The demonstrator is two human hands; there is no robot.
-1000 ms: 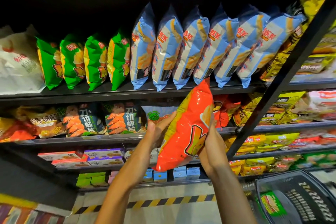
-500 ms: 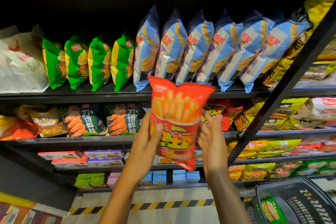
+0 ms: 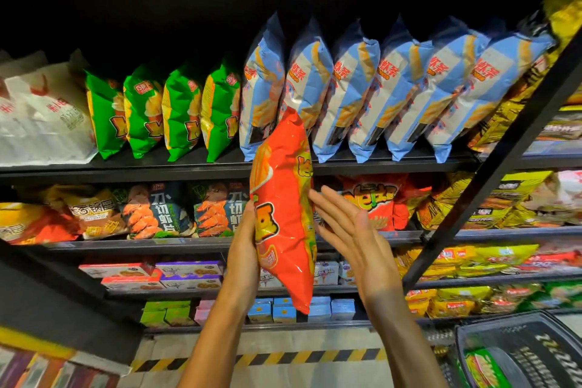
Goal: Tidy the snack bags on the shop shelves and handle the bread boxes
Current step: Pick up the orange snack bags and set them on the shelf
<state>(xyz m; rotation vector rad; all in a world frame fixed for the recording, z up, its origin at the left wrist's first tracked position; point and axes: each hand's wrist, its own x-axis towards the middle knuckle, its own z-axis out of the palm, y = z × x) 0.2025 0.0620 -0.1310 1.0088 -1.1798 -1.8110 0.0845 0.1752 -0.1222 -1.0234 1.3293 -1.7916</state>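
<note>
Head view: the orange snack bag (image 3: pixel 285 214) stands edge-on and upright right in front of the person, long axis running nearly vertical, top corner reaching up over the bottom of the blue bags (image 3: pixel 362 94) on the upper shelf (image 3: pixel 126 168), bottom corner hanging down in front of the small blue boxes (image 3: pixel 283 312). The left hand (image 3: pixel 244 257) is the one on it, pressed along the bag's left face low down; the fingers lie behind the bag, so how far they curl round it cannot be told, though it appears to be carrying the bag alone. The right hand (image 3: pixel 352 230) sits just beside the bag's right edge, palm flat, fingers straight and spread, fingertips at or just off the foil, holding nothing. On the middle shelf (image 3: pixel 441 235), to the right and behind, lie matching orange bags (image 3: pixel 371 195). That looks like the likely slot, and the right hand is the nearer one to guide the bag in. 1 view only.
</note>
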